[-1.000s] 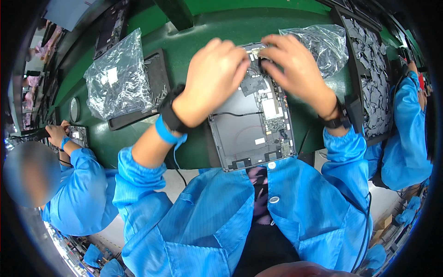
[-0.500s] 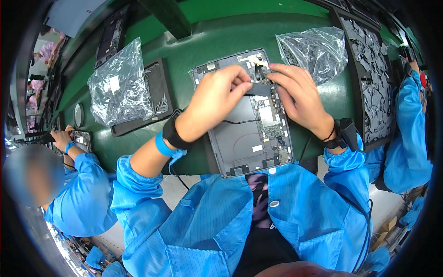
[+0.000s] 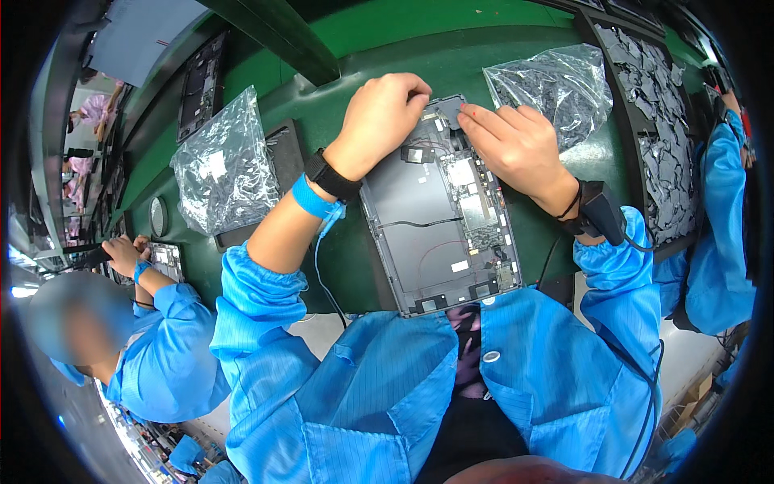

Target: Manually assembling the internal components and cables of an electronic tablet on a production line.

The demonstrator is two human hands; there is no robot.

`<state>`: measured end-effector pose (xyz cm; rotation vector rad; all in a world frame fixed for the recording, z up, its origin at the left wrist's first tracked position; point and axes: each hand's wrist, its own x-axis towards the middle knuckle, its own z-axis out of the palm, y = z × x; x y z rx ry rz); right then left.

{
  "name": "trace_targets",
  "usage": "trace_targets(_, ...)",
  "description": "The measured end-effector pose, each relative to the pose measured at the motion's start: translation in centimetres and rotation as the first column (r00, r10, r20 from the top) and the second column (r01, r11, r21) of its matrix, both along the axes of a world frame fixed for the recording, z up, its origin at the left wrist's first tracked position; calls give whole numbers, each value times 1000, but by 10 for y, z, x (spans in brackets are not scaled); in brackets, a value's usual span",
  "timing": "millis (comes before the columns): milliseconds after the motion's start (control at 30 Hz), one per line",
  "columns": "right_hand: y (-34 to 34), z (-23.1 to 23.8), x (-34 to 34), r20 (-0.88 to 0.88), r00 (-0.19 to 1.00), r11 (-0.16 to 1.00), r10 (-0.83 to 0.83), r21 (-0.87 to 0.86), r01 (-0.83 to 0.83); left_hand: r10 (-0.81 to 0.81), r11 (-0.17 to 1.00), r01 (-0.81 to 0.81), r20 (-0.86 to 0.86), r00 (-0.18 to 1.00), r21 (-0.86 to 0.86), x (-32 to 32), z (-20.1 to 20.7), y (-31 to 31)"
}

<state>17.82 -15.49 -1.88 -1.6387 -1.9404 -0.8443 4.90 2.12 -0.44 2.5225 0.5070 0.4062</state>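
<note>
An opened grey tablet housing (image 3: 403, 250) lies in front of me, its near edge close to my jacket. Circuit boards (image 3: 476, 206) and thin cables run along its right side. My left hand (image 3: 385, 121) is over the far left corner, fingers curled into a pinch; what they hold, if anything, is hidden. At the far right corner my right hand (image 3: 516, 149) has its thumb and fingertips drawn together, the index fingertip on or just above the housing. Whatever sits between them cannot be made out. A small dark module (image 3: 418, 154) with a light centre shows below my left wrist.
A clear plastic bag of dark parts (image 3: 222, 173) overlaps a black tray (image 3: 284, 153) on the left. Another clear bag (image 3: 556, 89) lies at the back right, beside a tray of grey pieces (image 3: 645, 97). Co-workers sit on both sides. A wrist cord (image 3: 326, 274) hangs from my left arm.
My left hand has moved away from me to the far edge, and the dark strip at its fingertips no longer shows. My right hand has curled its fingers more, near the far corner.
</note>
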Motion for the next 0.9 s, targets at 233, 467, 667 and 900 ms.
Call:
trace_targets(233, 2, -5, -4, -1, 999, 986, -42, -163, 42, -1, 994, 12, -92, 996, 112, 1, 7, -9)
trace_targets(467, 4, 2, -13, 28, 997, 964, -75, -255, 80, 4, 956, 7, -35, 999, 295, 1, -1, -16)
trace_targets(667, 10, 10, -11, 77, 995, 921, -67, -379, 91, -19, 953, 19, -3, 1000, 301, 3, -7, -15)
trace_targets(900, 20, 20, -2, -85, 995, 777, -57, -630, -9, 25, 962, 15, -143, 989, 271, -7, 6, -18)
